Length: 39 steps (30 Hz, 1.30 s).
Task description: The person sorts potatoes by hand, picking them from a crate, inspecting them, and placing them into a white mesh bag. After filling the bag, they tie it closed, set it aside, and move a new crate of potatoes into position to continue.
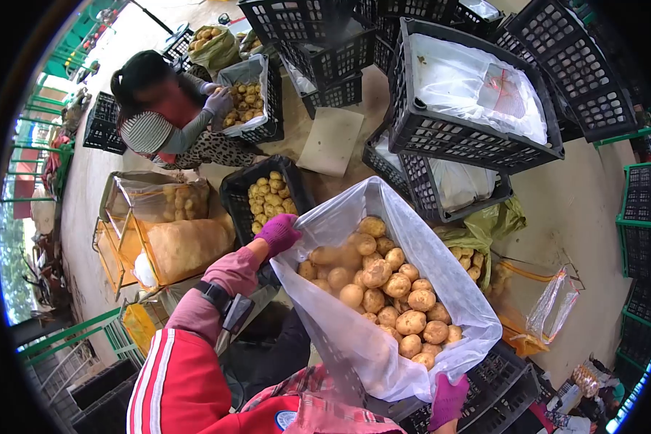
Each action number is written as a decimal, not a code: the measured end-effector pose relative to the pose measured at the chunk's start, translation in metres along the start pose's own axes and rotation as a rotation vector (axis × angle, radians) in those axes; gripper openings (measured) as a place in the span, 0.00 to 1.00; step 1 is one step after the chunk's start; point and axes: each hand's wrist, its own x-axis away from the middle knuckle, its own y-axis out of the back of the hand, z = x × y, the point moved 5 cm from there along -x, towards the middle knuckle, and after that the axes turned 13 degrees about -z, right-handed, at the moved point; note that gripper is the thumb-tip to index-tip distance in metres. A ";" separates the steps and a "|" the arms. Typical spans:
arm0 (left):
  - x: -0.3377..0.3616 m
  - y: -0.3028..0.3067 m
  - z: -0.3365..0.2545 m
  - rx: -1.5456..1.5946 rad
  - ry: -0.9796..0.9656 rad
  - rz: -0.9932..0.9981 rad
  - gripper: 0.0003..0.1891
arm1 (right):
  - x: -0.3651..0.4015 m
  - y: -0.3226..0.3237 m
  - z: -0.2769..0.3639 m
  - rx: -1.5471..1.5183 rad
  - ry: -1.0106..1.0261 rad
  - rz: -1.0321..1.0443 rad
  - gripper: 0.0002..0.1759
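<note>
In front of me is a crate lined with a translucent white plastic sheet point(325, 318), filled with brown potatoes point(398, 286). My left hand point(278, 233), in a purple glove, is closed on the lined rim at the crate's far left corner. At the near right corner my right hand point(448, 402), gloved the same way, grips the lined rim. The sheet drapes over the edges and hides most of the crate's walls and part of the fingers. Black crates point(495, 383) show below and behind the near right corner.
Beyond my left hand stands a black crate of smaller potatoes point(269, 195). A co-worker point(155, 108) crouches at a lined potato crate point(271, 108). Stacked black crates point(477, 141) rise at upper right. Mesh sacks on frames point(163, 231) stand left; a yellow-green sack point(495, 224) lies right.
</note>
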 end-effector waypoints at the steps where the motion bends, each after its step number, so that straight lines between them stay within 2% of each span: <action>1: -0.017 -0.011 0.005 0.053 0.019 -0.014 0.15 | -0.005 -0.015 -0.006 -0.006 0.080 0.004 0.28; 2: -0.033 -0.024 0.013 0.105 0.041 -0.020 0.15 | -0.007 -0.028 -0.011 -0.007 0.153 0.008 0.30; 3: -0.050 -0.035 0.020 0.143 0.046 -0.019 0.15 | -0.007 -0.047 -0.010 -0.032 0.053 0.056 0.35; 6: -0.115 -0.055 0.033 0.226 0.028 -0.062 0.14 | -0.048 -0.106 -0.043 -0.063 0.183 -0.013 0.35; 7: -0.134 -0.057 0.033 0.226 0.008 -0.083 0.14 | -0.052 -0.130 -0.033 -0.234 0.099 0.002 0.34; 8: -0.155 -0.061 0.033 0.226 -0.016 -0.101 0.14 | -0.075 -0.146 -0.051 -0.134 0.092 -0.007 0.34; 10: -0.212 -0.084 0.056 0.133 -0.092 -0.198 0.14 | -0.094 -0.193 -0.046 -0.244 0.008 0.079 0.32; 11: -0.236 -0.095 0.073 0.118 -0.098 -0.160 0.13 | -0.102 -0.217 -0.046 -0.228 0.103 0.063 0.29; 12: -0.253 -0.100 0.080 0.088 -0.102 -0.204 0.13 | -0.122 -0.245 -0.072 -0.290 0.245 -0.004 0.28; 14: -0.283 -0.119 0.093 0.036 -0.107 -0.279 0.13 | -0.150 -0.293 -0.087 -0.333 0.077 0.064 0.28; 16: -0.316 -0.148 0.113 -0.036 -0.108 -0.355 0.14 | -0.193 -0.336 -0.114 -0.263 0.134 0.037 0.28; 17: -0.330 -0.164 0.123 -0.053 -0.105 -0.389 0.15 | -0.217 -0.360 -0.128 -0.333 0.160 0.057 0.29; 18: -0.339 -0.180 0.136 -0.078 -0.100 -0.411 0.15 | -0.241 -0.385 -0.161 -0.248 0.043 0.063 0.31; 19: -0.342 -0.200 0.151 -0.070 -0.074 -0.323 0.17 | -0.250 -0.410 -0.178 -0.221 0.072 0.069 0.33; 20: -0.343 -0.221 0.155 -0.093 -0.143 -0.331 0.17 | -0.263 -0.436 -0.190 -0.200 0.111 0.073 0.34; 21: -0.342 -0.241 0.154 -0.114 -0.217 -0.356 0.18 | -0.299 -0.448 -0.238 0.056 0.106 -0.070 0.37; 22: -0.331 -0.243 0.140 -0.152 -0.283 -0.384 0.19 | -0.310 -0.460 -0.256 -0.142 -0.056 -0.057 0.31; 23: -0.330 -0.253 0.134 -0.344 -0.146 -0.276 0.21 | -0.322 -0.472 -0.276 -0.341 -0.219 -0.071 0.26; 24: -0.333 -0.257 0.151 -0.185 -0.299 -0.357 0.21 | -0.332 -0.472 -0.291 -0.380 -0.252 -0.087 0.27; 26: -0.334 -0.252 0.141 -0.258 -0.325 -0.283 0.21 | -0.340 -0.472 -0.294 -0.330 -0.151 -0.123 0.28; 27: -0.339 -0.251 0.131 -0.385 -0.250 -0.170 0.19 | -0.344 -0.475 -0.295 -0.333 -0.090 -0.143 0.29; 29: -0.335 -0.243 0.115 -0.517 -0.195 -0.326 0.18 | -0.346 -0.480 -0.293 -0.336 0.030 -0.166 0.30; 30: -0.305 -0.247 0.100 -0.569 -0.185 -0.416 0.18 | -0.344 -0.477 -0.294 -0.344 0.098 -0.163 0.31; 31: -0.282 -0.251 0.087 -0.563 -0.338 -0.626 0.23 | -0.345 -0.477 -0.294 -0.323 0.148 -0.144 0.32; 34: -0.182 -0.304 0.044 0.016 -0.603 -0.513 0.32 | -0.346 -0.474 -0.294 -0.213 0.320 -0.048 0.30; 35: -0.176 -0.334 0.050 0.091 -0.678 -0.457 0.37 | -0.348 -0.473 -0.294 -0.169 0.390 -0.020 0.29; 36: -0.170 -0.368 0.055 0.166 -0.751 -0.399 0.41 | -0.347 -0.475 -0.297 -0.304 0.349 0.069 0.28; 37: -0.134 -0.414 0.048 0.015 -0.750 -0.285 0.41 | -0.320 -0.459 -0.287 -0.239 0.264 0.085 0.26; 38: -0.080 -0.433 0.035 -0.225 -0.844 -0.329 0.36 | -0.302 -0.453 -0.282 -0.406 0.510 0.052 0.23; 39: -0.054 -0.466 0.046 -0.301 -0.811 -0.245 0.33 | -0.295 -0.452 -0.282 -0.408 0.401 0.153 0.23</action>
